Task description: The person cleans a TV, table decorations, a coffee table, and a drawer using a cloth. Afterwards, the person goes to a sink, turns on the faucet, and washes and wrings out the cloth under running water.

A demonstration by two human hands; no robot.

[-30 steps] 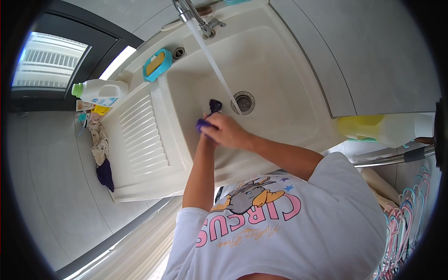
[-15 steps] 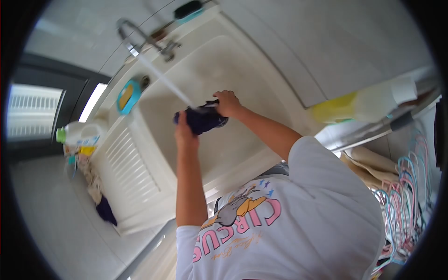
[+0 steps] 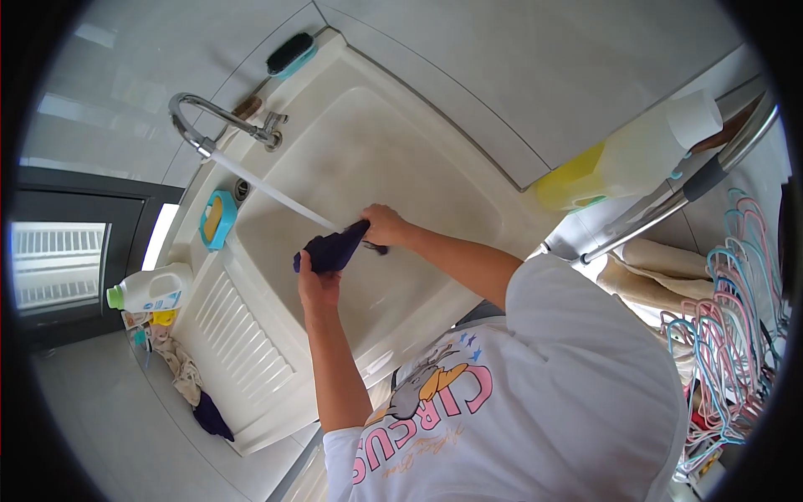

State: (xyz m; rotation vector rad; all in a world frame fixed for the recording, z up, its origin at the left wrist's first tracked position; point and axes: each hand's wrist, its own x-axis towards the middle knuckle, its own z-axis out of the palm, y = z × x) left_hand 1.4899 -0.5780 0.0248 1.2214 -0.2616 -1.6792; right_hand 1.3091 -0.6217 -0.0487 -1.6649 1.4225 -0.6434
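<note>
A dark navy cloth (image 3: 335, 249) is stretched between my two hands above the basin of the white sink (image 3: 493, 180). My left hand (image 3: 319, 284) grips its left end, with the thumb on top. My right hand (image 3: 385, 226) is closed on the other end, and a small dark tail of cloth hangs below it. From the curved faucet (image 3: 188, 125) a stream of water (image 3: 272, 194) runs down to the cloth. The exact kind of garment cannot be made out.
A ribbed washboard (image 3: 242, 322) forms the sink's left side. Around it are a soap dish (image 3: 217, 221), a detergent bottle (image 3: 155, 289), a scrub brush (image 3: 291, 55) and a large yellow-liquid bottle (image 3: 627, 159). Several hangers (image 3: 723, 335) hang at right; dark cloth (image 3: 211, 417) lies at left.
Both hands have drawn the cloth out from a bunched shape into a longer, taut one. They sit slightly lower and further left in view. The camera view has shifted.
</note>
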